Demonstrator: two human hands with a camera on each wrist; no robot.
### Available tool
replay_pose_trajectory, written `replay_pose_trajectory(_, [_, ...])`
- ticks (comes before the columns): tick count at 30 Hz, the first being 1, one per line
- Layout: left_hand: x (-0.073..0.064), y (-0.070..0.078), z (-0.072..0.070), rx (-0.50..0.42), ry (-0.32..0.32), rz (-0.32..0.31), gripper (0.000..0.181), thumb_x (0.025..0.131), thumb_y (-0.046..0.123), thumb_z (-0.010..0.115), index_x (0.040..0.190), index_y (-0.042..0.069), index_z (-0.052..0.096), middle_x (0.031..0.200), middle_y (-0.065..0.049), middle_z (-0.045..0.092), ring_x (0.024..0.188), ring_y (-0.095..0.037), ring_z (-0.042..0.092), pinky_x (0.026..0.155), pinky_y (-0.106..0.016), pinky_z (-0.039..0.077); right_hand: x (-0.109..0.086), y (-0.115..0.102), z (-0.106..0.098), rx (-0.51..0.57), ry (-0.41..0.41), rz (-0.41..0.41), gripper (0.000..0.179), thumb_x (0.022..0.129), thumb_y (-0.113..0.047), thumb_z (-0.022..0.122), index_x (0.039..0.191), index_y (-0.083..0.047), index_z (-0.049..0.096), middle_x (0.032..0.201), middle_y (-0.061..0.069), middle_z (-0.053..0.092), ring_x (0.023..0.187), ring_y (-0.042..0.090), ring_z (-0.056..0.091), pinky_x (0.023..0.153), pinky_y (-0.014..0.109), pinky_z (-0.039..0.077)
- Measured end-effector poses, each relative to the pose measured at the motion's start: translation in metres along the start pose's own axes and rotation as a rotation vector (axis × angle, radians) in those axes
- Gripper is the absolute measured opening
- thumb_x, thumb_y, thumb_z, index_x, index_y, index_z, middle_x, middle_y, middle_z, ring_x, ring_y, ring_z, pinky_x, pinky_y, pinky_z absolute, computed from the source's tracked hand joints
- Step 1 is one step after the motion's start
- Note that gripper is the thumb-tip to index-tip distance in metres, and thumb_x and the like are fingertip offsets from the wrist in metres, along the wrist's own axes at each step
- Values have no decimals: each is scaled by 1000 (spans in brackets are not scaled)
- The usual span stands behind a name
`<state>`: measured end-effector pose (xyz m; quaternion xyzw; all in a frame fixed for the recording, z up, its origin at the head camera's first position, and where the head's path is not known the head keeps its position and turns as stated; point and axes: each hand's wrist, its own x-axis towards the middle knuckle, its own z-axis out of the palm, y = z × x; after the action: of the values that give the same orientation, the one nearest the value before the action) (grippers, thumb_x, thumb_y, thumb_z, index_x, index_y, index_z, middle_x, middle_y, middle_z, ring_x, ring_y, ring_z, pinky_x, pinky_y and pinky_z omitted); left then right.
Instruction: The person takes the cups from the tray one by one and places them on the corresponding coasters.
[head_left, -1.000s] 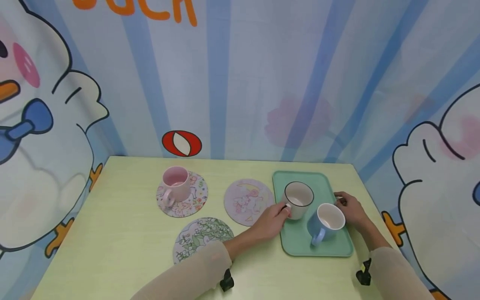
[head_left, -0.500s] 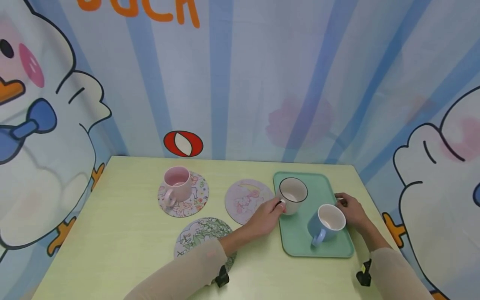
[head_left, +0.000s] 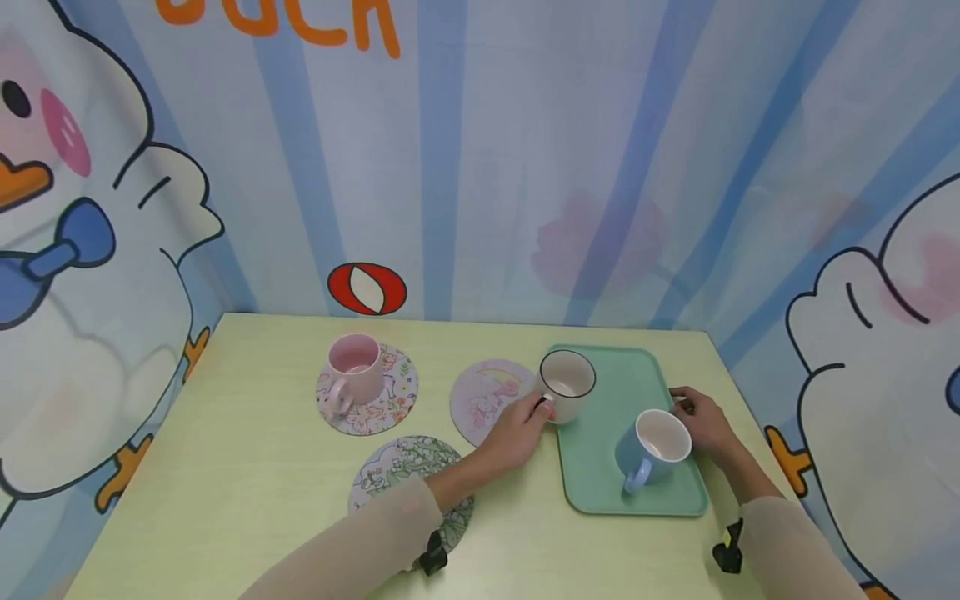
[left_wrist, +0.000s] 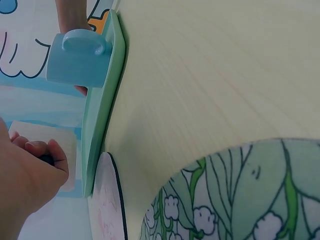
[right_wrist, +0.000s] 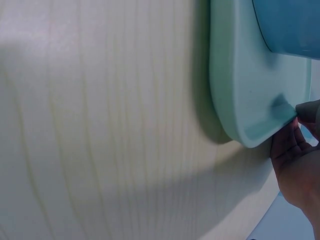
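We see the left hand [head_left: 512, 435] pinching the black-rimmed white mug [head_left: 567, 385] by its handle, the right hand [head_left: 702, 421] pinching the green tray [head_left: 607, 487].
Well left of both hands, a pink mug [head_left: 357, 375] stands on a floral coaster [head_left: 402, 387]; a leafy green coaster [head_left: 397, 461] is partly covered by the left sleeve [head_left: 360, 537]; a rainbow-print coaster [head_left: 480, 406] lies just beyond the left hand. Since the earlier head views, the white mug has shifted left to the tray's left edge, so we judge its removal under way; only the left wrist view suggests it is raised. Between the hands, a blue mug [head_left: 648, 450] stands on the tray, whose pinched rim the right wrist view shows more plainly.
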<state>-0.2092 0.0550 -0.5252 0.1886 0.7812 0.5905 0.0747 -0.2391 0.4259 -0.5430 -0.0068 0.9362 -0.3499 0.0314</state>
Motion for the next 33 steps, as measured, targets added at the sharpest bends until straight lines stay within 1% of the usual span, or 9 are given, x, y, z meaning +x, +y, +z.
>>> replay_pose_trajectory(5, [-2,-4,-6,31,37,9,30,116,26,41,104,11,63,90,-6,60,82,-13,52,78,-32,45,-2,-2,0,-3,7,-4,40,107,-4,52,142,15,51,112,33,66,104,47,65,84,53,53])
replay_pose_trajectory(8, [-3,-7,-9,37,44,9,30,116,27,40,103,11,63,93,-10,62,84,-15,52,80,-33,45,-3,-4,0,5,12,-7,39,107,-4,52,141,15,52,111,33,66,103,47,65,84,52,53])
replay_pose_trajectory(10, [-4,-8,-12,36,54,6,31,116,28,40,102,11,62,95,-8,61,86,-15,53,80,-34,45,-3,-4,0,6,11,-10,39,107,-3,52,141,15,52,111,32,66,103,46,65,83,51,53])
replay_pose_trajectory(15, [-7,-9,-19,28,71,0,32,116,30,39,104,11,61,94,-3,55,85,-17,50,76,-34,43,-2,-4,0,1,6,-10,39,107,-3,52,142,16,51,111,32,66,102,45,66,83,51,53])
replay_pose_trajectory(22, [-7,-14,-29,44,109,-4,32,117,30,39,103,11,61,83,-2,50,78,-17,47,72,-33,41,-2,-4,0,6,1,-6,40,108,-4,52,143,15,50,111,32,65,103,45,65,83,52,53])
replay_pose_trajectory(25, [-8,-17,-33,42,127,-10,32,117,28,39,102,10,62,81,-1,50,78,-17,48,72,-33,42,-2,-4,0,12,-3,3,40,108,-5,52,143,15,50,111,32,65,102,43,65,82,49,53])
replay_pose_trajectory(30, [-9,-22,-39,21,141,-30,34,117,30,38,103,10,62,77,-1,49,72,-16,47,68,-32,41,-1,-3,1,13,-1,15,40,107,-4,52,143,14,51,111,31,65,100,40,65,80,44,52])
replay_pose_trajectory(33, [-10,-24,-42,14,154,-41,34,117,30,38,104,9,62,78,-1,49,70,-16,46,66,-31,41,0,-2,1,10,2,16,40,108,-4,52,143,14,51,112,32,65,101,40,65,80,44,52])
